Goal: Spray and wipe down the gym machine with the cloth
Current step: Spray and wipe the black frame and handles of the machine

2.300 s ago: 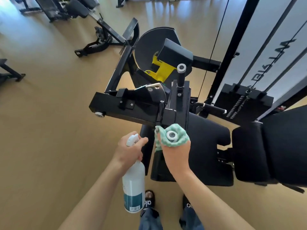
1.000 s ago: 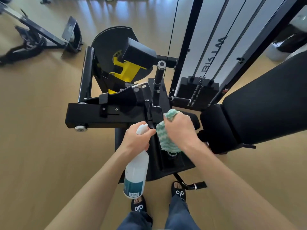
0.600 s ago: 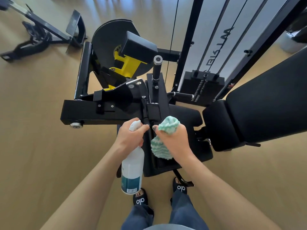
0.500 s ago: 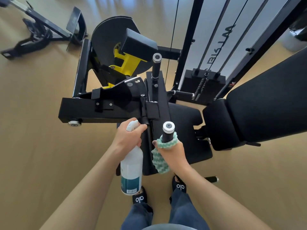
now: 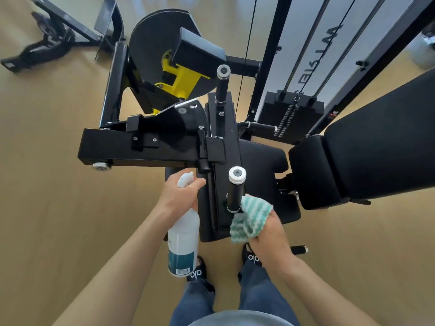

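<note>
A black gym machine (image 5: 150, 149) with a yellow part stands in front of me. Its near upright handle (image 5: 236, 191) has a white end cap and stands bare. My left hand (image 5: 181, 196) grips a white spray bottle (image 5: 183, 241) by the trigger head, just left of the handle. My right hand (image 5: 268, 234) holds a bunched green-and-white cloth (image 5: 249, 220), pressed at the handle's base on its right side.
A second upright handle (image 5: 222, 83) rises further back. The black seat pad (image 5: 261, 158) and backrest (image 5: 376, 149) lie to the right, with the weight stack (image 5: 292, 114) and frame uprights behind. Another machine's base (image 5: 47, 41) sits far left on the wooden floor. My feet stand below the machine.
My right hand slid the cloth down off the near handle's top and shaft to its base, leaving the handle uncovered. The left hand and bottle stayed beside it.
</note>
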Tool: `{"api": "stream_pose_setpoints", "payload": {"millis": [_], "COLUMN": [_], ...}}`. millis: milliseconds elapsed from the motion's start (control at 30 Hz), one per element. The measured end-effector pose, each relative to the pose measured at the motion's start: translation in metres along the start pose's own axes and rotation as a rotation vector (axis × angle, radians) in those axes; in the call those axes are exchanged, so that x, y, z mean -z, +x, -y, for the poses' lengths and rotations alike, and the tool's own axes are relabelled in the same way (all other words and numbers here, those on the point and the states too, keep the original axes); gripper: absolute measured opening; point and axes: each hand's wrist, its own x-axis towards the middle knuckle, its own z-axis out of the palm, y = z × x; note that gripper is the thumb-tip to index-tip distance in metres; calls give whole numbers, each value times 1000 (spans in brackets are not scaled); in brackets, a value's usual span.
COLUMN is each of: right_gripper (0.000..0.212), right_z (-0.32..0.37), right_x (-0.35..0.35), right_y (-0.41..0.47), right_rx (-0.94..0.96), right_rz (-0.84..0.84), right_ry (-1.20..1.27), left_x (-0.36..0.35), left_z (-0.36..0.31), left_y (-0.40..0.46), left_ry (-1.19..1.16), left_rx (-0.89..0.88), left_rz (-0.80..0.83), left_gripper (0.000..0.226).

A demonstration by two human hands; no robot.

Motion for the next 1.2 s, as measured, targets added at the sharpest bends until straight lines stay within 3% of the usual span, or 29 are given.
{"api": "stream_pose_setpoints", "payload": {"millis": [67,133,200,267,300,400,467,667,800,967,1067,1200], "right_gripper": [41,35,23,15,16,38,51,60,63,75,84,78], "right_z": [7,10,9,9,9,5,0,-40,-32,-17,-35,-44], "right_x": [16,24,20,10,6,3,12,31,33,18,39,56], "right_y": [17,48,85,115,124,134,130,81,115,148,136,130], "right_rx": [-190,-351,-346,-216,-61,354,402,519,781,845,857,941], "right_rz": [-119,-170,-169,-56,49,343,413,582,603,736,826,849], "right_ry": [199,427,416,314,174,-162,-184,-237,-458,-626,-612,-687], "left_x": [-2,-4,-6,-7,-8,-8,-8,-12,-21,-29,-26,-29], "left_z": [-4,-8,-12,-16,-17,-18,-19,-19,-26,-30,-23,-19], "left_y": [-2,-5,-7,-9,-8,-10,-12,-16,-18,-26,-27,-32], "left_ry": [15,37,48,60,57,46,43,35,18,-41,-47,-30], "left_rx": [-5,-12,-11,-23,-29,-33,-31,4,49,91,104,109], "left_rz": [-4,-7,-8,-14,-19,-38,-50,-80,-101,-146,-163,-173], "left_gripper": [26,26,29,31,33,36,36,33,32,22,31,32]}}
